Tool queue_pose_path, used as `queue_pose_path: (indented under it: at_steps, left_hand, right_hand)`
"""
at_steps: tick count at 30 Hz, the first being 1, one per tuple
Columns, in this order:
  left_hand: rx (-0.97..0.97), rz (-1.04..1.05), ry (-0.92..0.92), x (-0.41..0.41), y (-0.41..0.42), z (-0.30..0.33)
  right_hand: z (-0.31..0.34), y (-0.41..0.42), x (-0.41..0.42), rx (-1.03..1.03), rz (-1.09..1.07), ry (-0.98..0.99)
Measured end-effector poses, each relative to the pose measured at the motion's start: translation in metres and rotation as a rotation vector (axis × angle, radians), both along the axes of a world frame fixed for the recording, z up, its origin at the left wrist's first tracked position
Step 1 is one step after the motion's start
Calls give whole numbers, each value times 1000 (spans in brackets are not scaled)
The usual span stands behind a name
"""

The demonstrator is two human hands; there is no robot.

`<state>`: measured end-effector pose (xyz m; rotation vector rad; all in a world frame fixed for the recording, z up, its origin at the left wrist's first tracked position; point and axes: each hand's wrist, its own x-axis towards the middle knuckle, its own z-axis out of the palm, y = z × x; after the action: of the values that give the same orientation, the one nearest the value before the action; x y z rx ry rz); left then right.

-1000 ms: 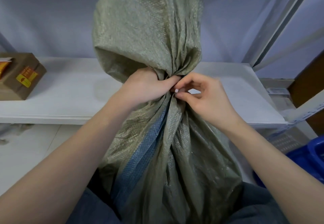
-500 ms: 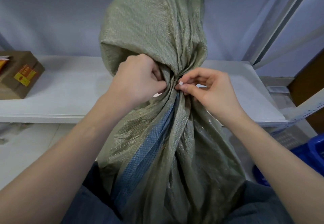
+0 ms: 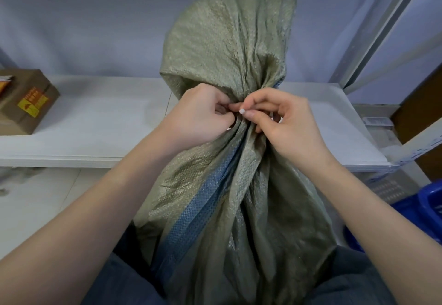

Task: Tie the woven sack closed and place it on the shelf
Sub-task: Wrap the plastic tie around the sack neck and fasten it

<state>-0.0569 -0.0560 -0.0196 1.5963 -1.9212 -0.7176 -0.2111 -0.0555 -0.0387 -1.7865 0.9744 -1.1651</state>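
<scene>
Between both hands, woven sack neck gathered

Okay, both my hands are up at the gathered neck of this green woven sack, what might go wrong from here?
The left hand and right hand only pinch the twisted neck of the olive-green woven sack; no finished knot shows, so letting go may let it untwist. The loose top flap stands tall above the hands and could flop over them. The brown cardboard box sits at the left end of the white shelf, so aim right of it.

Olive-green woven sack — blue stripe
</scene>
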Motion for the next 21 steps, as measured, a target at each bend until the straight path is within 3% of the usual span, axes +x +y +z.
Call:
queue_pose_path:
  at_steps: [3,8,10,16,21]
  left_hand:
    - [36,23,141,4,2,1]
    - [-330,76,-63,-6,13,-3]
    - [-451,65,-67,-6,15,-5]
    - [-609,62,-55,-10,15,-10]
    - [-566,135,196,-12,17,-7]
  right_hand:
    - [0,-1,0,-29,-38,49]
    - [2,-2,-7,-37,-71,77]
    - [2,-3,-10,-38,-83,85]
    - [2,-4,-14,17,-31,-45]
    - [6,-2,-16,75,45,-199]
